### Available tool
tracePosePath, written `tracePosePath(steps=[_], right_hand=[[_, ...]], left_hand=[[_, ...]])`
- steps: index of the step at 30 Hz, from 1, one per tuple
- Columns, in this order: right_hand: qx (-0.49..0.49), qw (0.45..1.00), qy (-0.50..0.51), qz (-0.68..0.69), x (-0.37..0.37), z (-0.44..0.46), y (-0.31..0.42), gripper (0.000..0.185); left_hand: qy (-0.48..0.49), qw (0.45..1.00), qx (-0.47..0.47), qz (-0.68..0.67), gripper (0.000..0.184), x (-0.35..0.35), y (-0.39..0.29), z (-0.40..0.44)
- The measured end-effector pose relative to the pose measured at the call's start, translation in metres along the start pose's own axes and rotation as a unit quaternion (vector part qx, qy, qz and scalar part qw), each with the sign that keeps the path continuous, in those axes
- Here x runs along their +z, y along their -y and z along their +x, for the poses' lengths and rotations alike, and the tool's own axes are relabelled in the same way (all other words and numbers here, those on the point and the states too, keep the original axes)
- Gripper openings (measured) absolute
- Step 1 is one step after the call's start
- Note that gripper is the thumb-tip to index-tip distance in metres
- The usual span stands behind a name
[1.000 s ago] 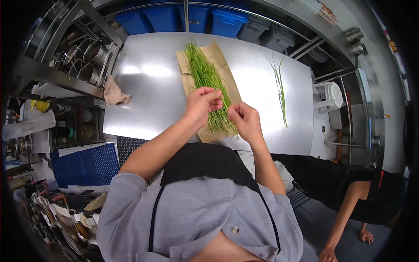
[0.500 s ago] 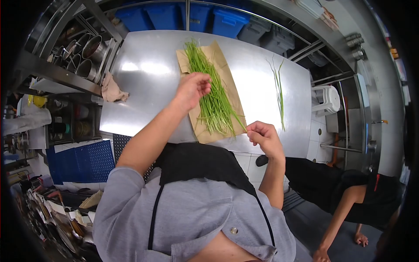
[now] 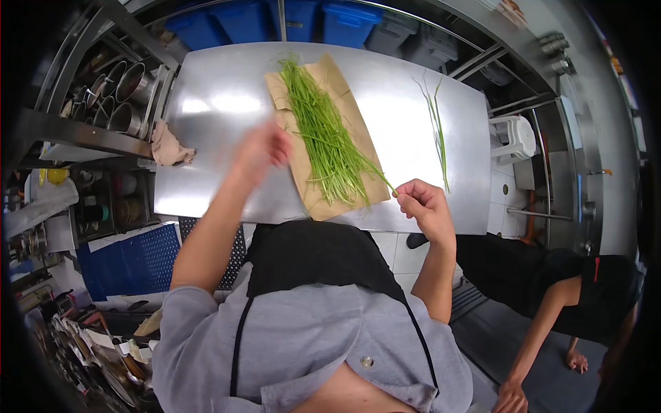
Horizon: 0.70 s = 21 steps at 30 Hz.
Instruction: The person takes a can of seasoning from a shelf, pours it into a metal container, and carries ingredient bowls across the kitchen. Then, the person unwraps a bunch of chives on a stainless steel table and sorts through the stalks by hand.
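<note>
Straight from the head view, green bundle: a bundle of green stalks (image 3: 317, 127) lies slantwise on brown paper (image 3: 325, 74), near the middle of a steel table (image 3: 213, 151).
Right hand (image 3: 425, 203): thumb and forefinger pinch the end of one stalk (image 3: 385, 179), which stretches from the bundle past the paper's lower right edge.
Left hand (image 3: 263, 150): blurred, above the table just beside the paper; from where I stand, I cannot tell whether its fingers are closed or hold anything.
Loose stalks (image 3: 439, 131): a few, well apart from the bundle, toward the table's right end.
Pinch and pull: to my judgement, a light hold and a slow, low draw along the stalk's own line should avoid snapping it or dragging its crossed neighbours.
</note>
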State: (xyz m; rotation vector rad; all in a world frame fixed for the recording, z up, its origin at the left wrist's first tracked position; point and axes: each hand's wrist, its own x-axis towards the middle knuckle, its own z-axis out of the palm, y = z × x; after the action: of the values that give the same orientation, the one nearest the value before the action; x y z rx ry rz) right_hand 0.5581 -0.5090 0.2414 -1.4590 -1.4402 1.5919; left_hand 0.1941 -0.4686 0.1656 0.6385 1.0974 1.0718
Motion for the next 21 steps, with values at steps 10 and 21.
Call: tracePosePath(steps=[10, 21], right_hand=[[-0.04, 0.993, 0.056, -0.1, -0.001, -0.006, 0.021, 0.009], [-0.048, 0.991, 0.008, -0.121, -0.064, -0.027, 0.036, 0.007]], left_hand=[[0.083, 0.983, -0.059, -0.151, 0.024, 0.093, 0.011, -0.014], [-0.001, 0.994, 0.096, -0.045, 0.02, 0.04, -0.04, 0.023]])
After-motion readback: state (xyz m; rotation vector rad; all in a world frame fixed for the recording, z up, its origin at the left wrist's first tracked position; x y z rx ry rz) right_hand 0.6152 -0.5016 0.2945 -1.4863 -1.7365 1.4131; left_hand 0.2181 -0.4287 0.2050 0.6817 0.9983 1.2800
